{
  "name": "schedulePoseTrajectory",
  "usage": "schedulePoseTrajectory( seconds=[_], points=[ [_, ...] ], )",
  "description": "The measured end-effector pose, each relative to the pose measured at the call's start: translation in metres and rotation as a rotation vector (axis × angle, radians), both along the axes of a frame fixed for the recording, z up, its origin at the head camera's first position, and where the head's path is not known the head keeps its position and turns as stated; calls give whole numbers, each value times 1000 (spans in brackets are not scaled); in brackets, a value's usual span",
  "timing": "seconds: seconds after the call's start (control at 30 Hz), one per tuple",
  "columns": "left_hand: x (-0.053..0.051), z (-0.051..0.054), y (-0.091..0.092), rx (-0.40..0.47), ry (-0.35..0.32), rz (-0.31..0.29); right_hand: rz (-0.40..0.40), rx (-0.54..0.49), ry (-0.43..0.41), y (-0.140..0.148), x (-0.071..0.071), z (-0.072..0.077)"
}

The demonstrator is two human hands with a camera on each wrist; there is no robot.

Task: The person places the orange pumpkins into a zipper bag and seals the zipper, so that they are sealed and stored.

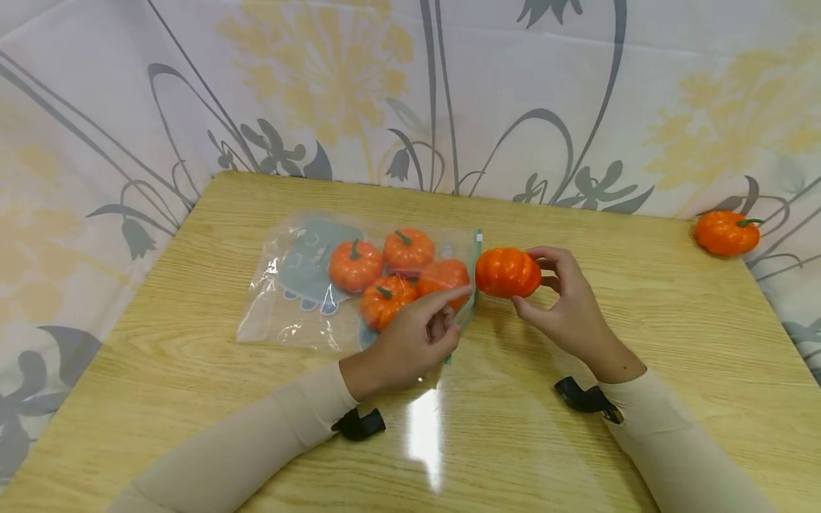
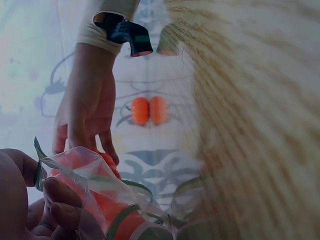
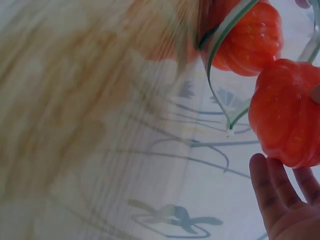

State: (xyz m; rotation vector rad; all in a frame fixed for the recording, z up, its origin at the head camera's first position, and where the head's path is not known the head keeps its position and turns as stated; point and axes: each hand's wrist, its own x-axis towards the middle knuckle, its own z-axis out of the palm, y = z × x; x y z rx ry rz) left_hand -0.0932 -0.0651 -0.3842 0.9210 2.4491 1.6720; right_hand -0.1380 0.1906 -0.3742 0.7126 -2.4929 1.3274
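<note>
My right hand grips a small orange toy pumpkin between thumb and fingers, right at the mouth of a clear zip bag. The bag lies flat with its green-edged opening facing right. Inside it are several orange pumpkins with green stems, bunched near the opening. My left hand is at the front of the mouth, pinching the bag's green edge in the left wrist view. The right wrist view shows the opening spread apart, with the held pumpkin just outside it. The held pumpkin's stem is not visible.
Another orange pumpkin lies on its side at the table's far right corner. The wood-grain table meets a flower-printed cloth along its back and sides. A black wrist mount sits under each sleeve.
</note>
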Motion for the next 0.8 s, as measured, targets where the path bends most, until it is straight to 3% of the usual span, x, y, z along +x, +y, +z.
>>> schedulePoseTrajectory(
  seconds=[0.4,0.8],
  points=[
    [0,0,1,8,7,14,19,51,52,-1,1,-1],
    [-1,-1,0,6,12,10,88,102,72,-1,1,-1]
  ],
)
